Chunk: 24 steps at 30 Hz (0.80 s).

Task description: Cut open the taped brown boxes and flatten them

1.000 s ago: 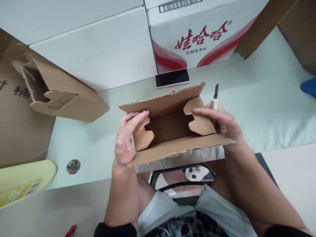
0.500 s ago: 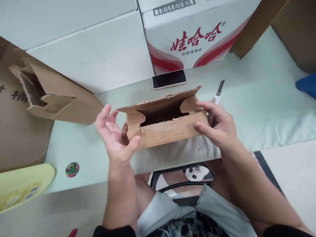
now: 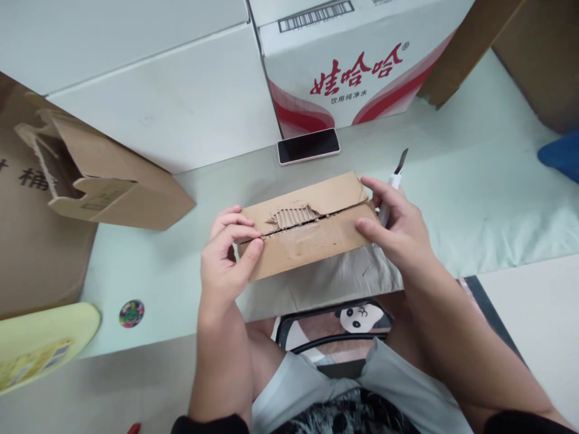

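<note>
- A small cardboard box [image 3: 312, 244] is held in both hands at the middle stretch of the near edge of the surface [image 3: 474, 181], with its top turned up.
- Its two long flaps are folded together and meet along a narrow dark seam; on the far flap the paper is torn, and corrugated ridges are exposed beside the seam.
- The left end is pinched by the left hand [image 3: 226, 256], the fingers laid over the top and the thumb pressed beside the seam.
- The right end is held by the right hand [image 3: 398, 226], the index finger at the far corner and the thumb on the near flap.
- A knife [image 3: 395, 179] is also carried in the right hand, its bare blade pointed toward the far edge; its handle is mostly hidden, so the exact grip cannot be told.
- A phone [image 3: 309, 146] is laid toward the far edge, just before a red-lettered carton [image 3: 362, 78] and a plain white box [image 3: 172, 114].
- An open carton [image 3: 115, 199] is placed toward the left edge.
- A round patterned disc [image 3: 131, 314] is set near the near left corner, beside a yellow container [image 3: 45, 331].
</note>
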Each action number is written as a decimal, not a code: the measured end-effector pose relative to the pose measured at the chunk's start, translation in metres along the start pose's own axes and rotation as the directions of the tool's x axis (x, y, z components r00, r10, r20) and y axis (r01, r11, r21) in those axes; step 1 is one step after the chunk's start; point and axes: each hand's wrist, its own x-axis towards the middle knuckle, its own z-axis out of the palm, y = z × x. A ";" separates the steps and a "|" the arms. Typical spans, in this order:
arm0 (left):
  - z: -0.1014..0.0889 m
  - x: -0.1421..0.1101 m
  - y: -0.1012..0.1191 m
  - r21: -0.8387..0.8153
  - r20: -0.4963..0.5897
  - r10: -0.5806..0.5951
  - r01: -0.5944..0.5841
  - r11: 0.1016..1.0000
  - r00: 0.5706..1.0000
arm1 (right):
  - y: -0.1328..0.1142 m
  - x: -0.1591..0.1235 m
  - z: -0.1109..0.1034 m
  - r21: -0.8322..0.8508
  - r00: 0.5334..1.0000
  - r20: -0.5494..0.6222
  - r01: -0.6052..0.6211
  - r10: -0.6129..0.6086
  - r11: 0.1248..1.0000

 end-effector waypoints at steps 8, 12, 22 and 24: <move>-0.006 -0.001 -0.001 0.041 0.172 0.065 -0.073 0.996 0.983 | 0.003 0.000 0.001 0.016 1.000 -0.023 0.010 -0.010 1.000; -0.010 -0.003 0.000 0.072 0.260 0.091 -0.113 0.991 0.961 | 0.002 0.001 0.000 0.020 1.000 -0.016 -0.001 0.001 1.000; -0.015 -0.004 0.005 0.134 0.383 0.103 -0.165 0.977 0.918 | 0.004 0.001 0.001 0.018 1.000 -0.009 0.009 -0.009 1.000; -0.017 -0.004 0.005 0.144 0.400 0.070 -0.138 0.980 0.914 | 0.005 0.001 0.001 0.018 1.000 -0.010 0.011 -0.011 1.000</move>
